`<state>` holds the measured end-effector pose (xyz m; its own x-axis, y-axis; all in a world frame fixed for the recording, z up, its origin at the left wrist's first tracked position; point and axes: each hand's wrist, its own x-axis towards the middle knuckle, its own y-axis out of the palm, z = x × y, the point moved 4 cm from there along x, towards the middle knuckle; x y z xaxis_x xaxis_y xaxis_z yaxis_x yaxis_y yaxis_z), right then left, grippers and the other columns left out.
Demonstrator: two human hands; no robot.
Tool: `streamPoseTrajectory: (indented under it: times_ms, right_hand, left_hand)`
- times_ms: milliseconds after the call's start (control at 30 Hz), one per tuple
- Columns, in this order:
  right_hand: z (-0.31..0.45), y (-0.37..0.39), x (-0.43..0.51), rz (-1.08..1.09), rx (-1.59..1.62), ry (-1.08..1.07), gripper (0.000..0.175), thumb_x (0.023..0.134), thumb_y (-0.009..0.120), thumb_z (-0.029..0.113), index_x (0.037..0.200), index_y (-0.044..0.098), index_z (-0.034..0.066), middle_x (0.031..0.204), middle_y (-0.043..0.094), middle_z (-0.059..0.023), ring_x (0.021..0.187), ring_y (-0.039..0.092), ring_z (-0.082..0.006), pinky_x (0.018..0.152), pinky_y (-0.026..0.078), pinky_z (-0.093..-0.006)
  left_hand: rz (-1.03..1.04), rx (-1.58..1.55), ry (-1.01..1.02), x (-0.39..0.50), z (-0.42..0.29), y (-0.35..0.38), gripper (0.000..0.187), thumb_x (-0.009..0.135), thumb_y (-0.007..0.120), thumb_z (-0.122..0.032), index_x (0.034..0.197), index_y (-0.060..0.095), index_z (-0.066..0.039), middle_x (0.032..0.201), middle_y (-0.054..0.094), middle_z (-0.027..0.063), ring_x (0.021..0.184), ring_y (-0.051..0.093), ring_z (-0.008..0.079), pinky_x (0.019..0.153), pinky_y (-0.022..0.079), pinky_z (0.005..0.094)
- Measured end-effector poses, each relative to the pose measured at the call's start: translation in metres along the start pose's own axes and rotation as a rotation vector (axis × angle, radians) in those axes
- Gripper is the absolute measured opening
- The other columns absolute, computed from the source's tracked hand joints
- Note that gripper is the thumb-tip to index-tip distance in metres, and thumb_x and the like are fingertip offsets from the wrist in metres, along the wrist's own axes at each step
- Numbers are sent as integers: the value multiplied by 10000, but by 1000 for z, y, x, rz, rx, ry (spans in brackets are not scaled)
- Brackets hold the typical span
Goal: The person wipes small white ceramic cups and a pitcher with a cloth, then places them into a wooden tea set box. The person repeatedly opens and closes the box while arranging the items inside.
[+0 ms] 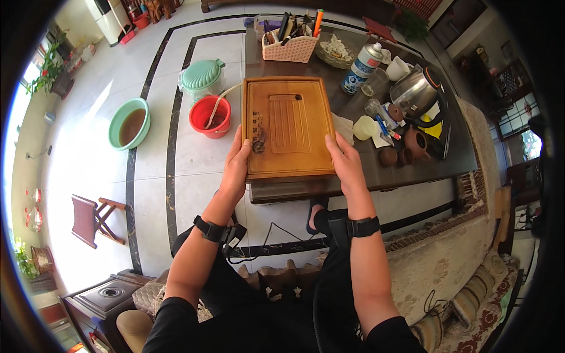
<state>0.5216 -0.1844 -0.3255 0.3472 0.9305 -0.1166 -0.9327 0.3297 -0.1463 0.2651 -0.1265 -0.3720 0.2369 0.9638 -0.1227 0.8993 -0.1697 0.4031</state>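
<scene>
A wooden tea tray [289,132] with carved grooves, a drain hole and dark characters lies between my hands, over the near left part of the dark table [375,176]. My left hand [236,165] grips its left edge, thumb on top. On the opposite edge, my right hand [346,159] holds it the same way; the fingers beneath are hidden. A pale hose [225,93] runs from the tray's upper left side down into a red bucket [209,117] on the floor, which has dark liquid in it.
Right of the tray are a spray can [362,68], a steel kettle [415,92], a clay teapot [415,142] and a pale cup [364,128]. A pink basket [289,48] holds pens. Floor items include a green basin [115,128], a lidded green bin [202,76] and a folding stool [84,220].
</scene>
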Motion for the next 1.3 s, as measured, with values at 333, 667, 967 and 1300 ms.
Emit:
streamPoseTrajectory:
  times_ms: [333, 667, 967, 1300]
  right_hand:
    - [78, 12, -20, 88, 268, -151, 571, 1005, 723, 156, 1471, 534, -114, 1401, 661, -141, 1211, 645, -167, 1030, 501, -284]
    - [131, 66, -28, 446, 412, -334, 523, 979, 646, -19, 1463, 507, -160, 1576, 475, -235, 1319, 593, -218, 1018, 547, -310]
    - [144, 103, -42, 621, 186, -538, 590, 1001, 708, 209, 1480, 535, -89, 1631, 373, -345, 1297, 642, -365, 969, 577, -364]
    - [45, 1, 93, 234, -247, -99, 247, 996, 730, 106, 1216, 776, 4, 949, 789, -65, 833, 736, -113, 747, 589, -246]
  left_hand:
    - [-2, 82, -14, 3, 0, -22, 566, 1155, 433, -261, 1664, 330, -35, 1643, 438, 106, 1478, 447, 201, 1212, 360, 330]
    - [213, 525, 590, -37, -67, -6, 1185, 843, 823, -629, 1664, 261, 15, 1635, 430, 241, 1544, 392, 329, 1230, 362, 480]
    - [-381, 402, 768, -50, -107, 12, 1176, 773, 915, -150, 1682, 179, -27, 1540, 503, 198, 1383, 555, 305, 1175, 454, 438]
    - [-39, -241, 752, -39, -103, -69, 1246, 848, 681, -810, 1691, 169, -48, 1654, 394, 171, 1534, 390, 353, 1265, 330, 520]
